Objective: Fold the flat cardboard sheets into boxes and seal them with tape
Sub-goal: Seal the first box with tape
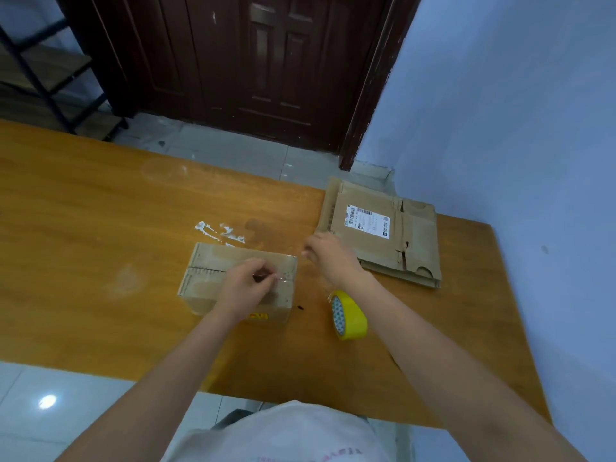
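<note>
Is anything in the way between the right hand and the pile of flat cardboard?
Nothing visible. The right hand is just beside the near-left edge of the flat cardboard stack, with only bare table between. The yellow tape roll sits nearer, off that path.

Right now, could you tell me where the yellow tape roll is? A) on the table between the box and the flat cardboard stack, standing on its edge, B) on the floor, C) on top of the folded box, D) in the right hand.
A: the yellow tape roll stands on edge on the table, right of the folded box, with no hand on it.
</note>
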A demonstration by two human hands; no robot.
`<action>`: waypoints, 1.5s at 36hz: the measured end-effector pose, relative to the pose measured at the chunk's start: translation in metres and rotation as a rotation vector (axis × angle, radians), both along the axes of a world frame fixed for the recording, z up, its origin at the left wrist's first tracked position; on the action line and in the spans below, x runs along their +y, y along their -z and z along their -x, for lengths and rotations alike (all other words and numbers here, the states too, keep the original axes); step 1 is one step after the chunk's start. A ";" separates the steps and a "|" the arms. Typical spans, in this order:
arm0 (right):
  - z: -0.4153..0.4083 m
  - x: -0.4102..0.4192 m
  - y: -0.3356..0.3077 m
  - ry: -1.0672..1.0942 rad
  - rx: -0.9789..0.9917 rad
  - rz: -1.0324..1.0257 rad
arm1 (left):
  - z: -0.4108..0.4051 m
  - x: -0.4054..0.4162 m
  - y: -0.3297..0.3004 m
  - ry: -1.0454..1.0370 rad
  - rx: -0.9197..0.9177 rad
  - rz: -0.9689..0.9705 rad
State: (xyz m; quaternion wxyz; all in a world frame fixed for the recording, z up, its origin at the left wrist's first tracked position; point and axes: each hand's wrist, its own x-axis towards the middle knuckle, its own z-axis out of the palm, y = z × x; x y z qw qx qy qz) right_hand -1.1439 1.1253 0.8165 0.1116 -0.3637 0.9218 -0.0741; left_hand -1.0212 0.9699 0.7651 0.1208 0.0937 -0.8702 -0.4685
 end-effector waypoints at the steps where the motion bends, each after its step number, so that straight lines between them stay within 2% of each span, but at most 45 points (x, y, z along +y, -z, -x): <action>1: 0.001 -0.003 0.000 0.035 -0.038 0.055 | -0.002 -0.002 -0.003 -0.076 0.049 -0.003; 4: 0.004 -0.018 0.009 0.085 -0.227 0.094 | -0.008 -0.012 -0.014 -0.348 0.119 0.094; 7: 0.000 -0.031 0.016 0.044 -0.416 0.067 | -0.022 -0.027 -0.019 -0.630 0.012 0.242; 9: -0.002 -0.036 0.024 0.022 -0.463 0.032 | -0.033 -0.032 -0.019 -0.678 -0.093 0.217; 13: -0.008 -0.036 0.043 0.068 -0.385 0.052 | -0.049 -0.023 -0.009 -0.538 -0.361 0.285; 17: -0.020 -0.030 0.044 0.113 -0.268 0.010 | -0.048 -0.017 -0.003 -0.531 -0.386 0.233; 23: -0.061 -0.017 0.032 0.096 -0.212 -0.111 | -0.022 -0.022 -0.012 -0.454 -0.407 0.126; 29: -0.113 -0.027 0.034 0.034 -0.381 -0.021 | 0.002 -0.015 -0.024 -0.394 -0.588 0.376; 32: -0.133 -0.037 0.034 -0.037 -0.482 0.059 | 0.007 -0.001 -0.028 -0.276 -0.679 0.479; 35: -0.138 -0.042 0.031 -0.181 -0.477 0.061 | 0.010 0.003 -0.024 -0.123 -0.737 0.562; 37: -0.129 -0.037 0.027 -0.166 -0.496 0.075 | 0.011 0.001 -0.021 -0.044 -0.731 0.598; 40: -0.100 -0.014 0.019 -0.034 -0.549 0.101 | 0.009 -0.010 -0.018 0.044 -0.641 0.566; 46: -0.015 0.047 0.018 0.359 -0.427 0.180 | 0.008 -0.032 -0.018 0.293 -0.559 0.570; 50: 0.029 0.067 0.035 0.607 -0.416 0.134 | 0.007 -0.029 -0.021 0.304 -0.509 0.489; 54: 0.044 0.065 0.056 0.727 -0.595 -0.043 | 0.002 -0.002 -0.035 0.147 -0.260 0.278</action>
